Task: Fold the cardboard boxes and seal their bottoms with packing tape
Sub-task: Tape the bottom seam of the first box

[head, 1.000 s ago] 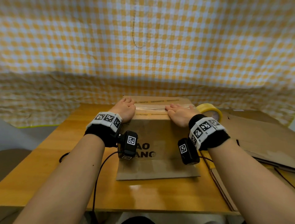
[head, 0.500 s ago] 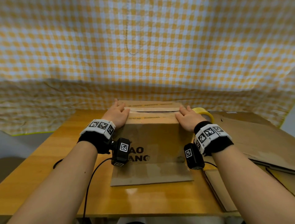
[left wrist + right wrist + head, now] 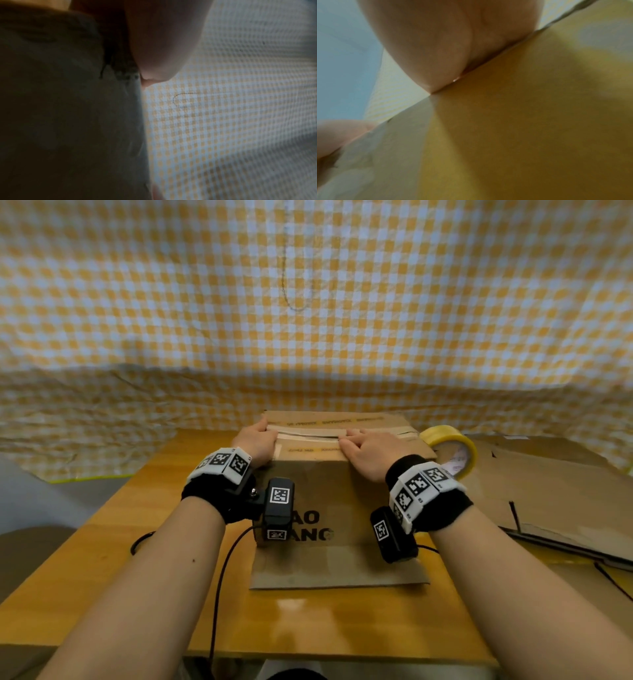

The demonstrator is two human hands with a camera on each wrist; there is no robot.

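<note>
Left hand (image 3: 257,445): laid palm down over the left end of the upturned face of the cardboard box (image 3: 325,508), fingers fairly straight and reaching toward the centre seam. It presses; it does not pinch or wrap anything. The left wrist view confirms only skin against a dark cardboard wall; how the fingers lie is not readable there.

Right hand (image 3: 368,451): likewise flat, fingers extended and close together, fingertips at the seam near the middle-right of the same face. The right wrist view shows the heel of the hand bearing on the box edge.

Seam (image 3: 308,434): a pale strip of packing tape runs left to right along it between the two hands. In my judgement both hands are pressing the flaps level and rubbing the tape down so that it bonds; placing one hand at each side keeps the flaps from springing up.

Box: stands at the middle of the wooden table (image 3: 102,542), sealed face up, one loose flap lying flat on the near side.

Tape roll (image 3: 450,450): upright just beside the far right corner of the box, presumably kept within reach.

Flattened cardboard (image 3: 548,491): stacked at the right of the table, apparently awaiting folding.

Checked cloth (image 3: 308,302): hangs across the far side.
</note>
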